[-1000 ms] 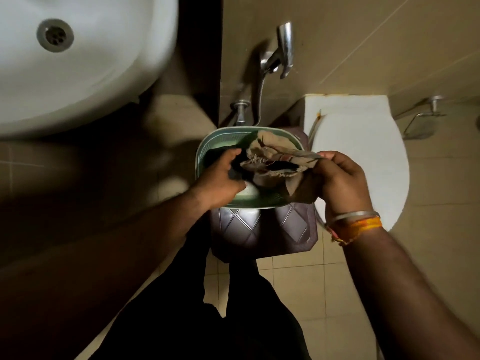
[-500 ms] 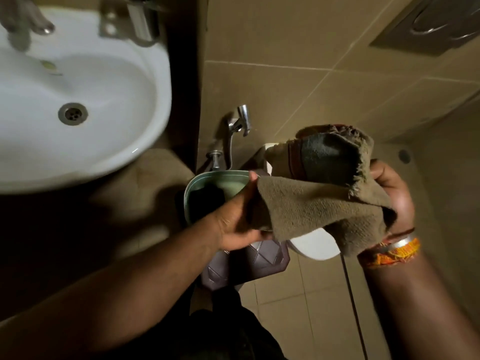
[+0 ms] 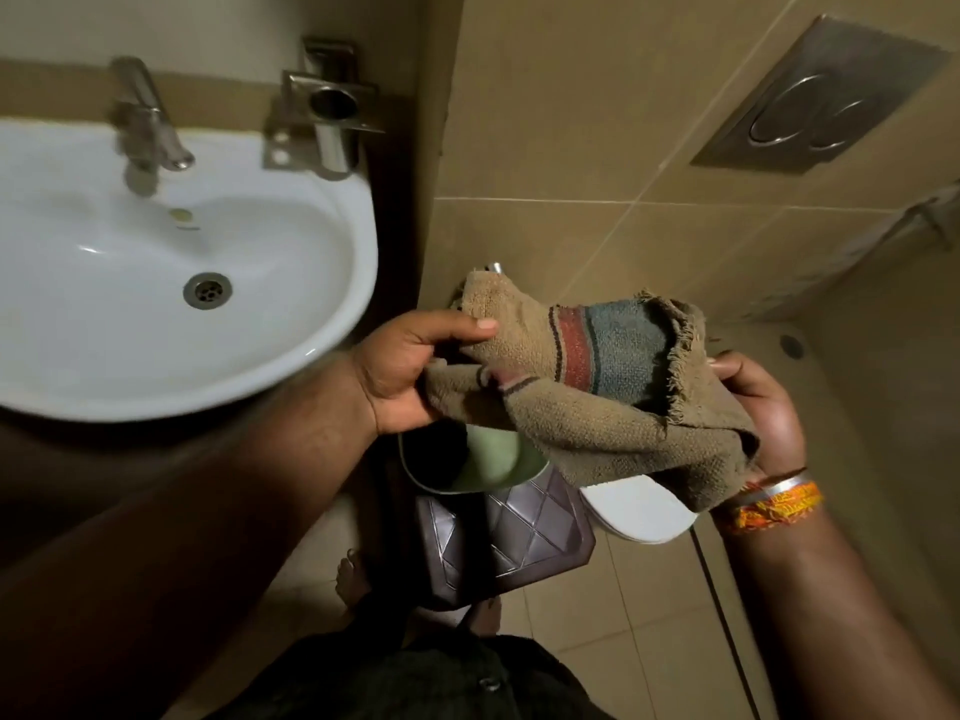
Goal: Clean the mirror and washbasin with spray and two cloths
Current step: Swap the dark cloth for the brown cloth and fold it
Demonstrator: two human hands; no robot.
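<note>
My left hand (image 3: 402, 374): thumb and fingers pinch one end of the cloth (image 3: 587, 392).
My right hand (image 3: 763, 407): fingers curl under the other end.
Cloth: brown, striped, frayed, up in the air over the green tub (image 3: 483, 467).
Washbasin (image 3: 171, 272): white, to my left.

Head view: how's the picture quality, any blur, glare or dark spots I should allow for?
Head view: dim and warm-toned; lower left under the washbasin is deep shadow; tap is motion-smeared; small highlights glint on the basin; wall lines bow from the wide lens; the cloth between left hand and right hand reads sharp.
</note>
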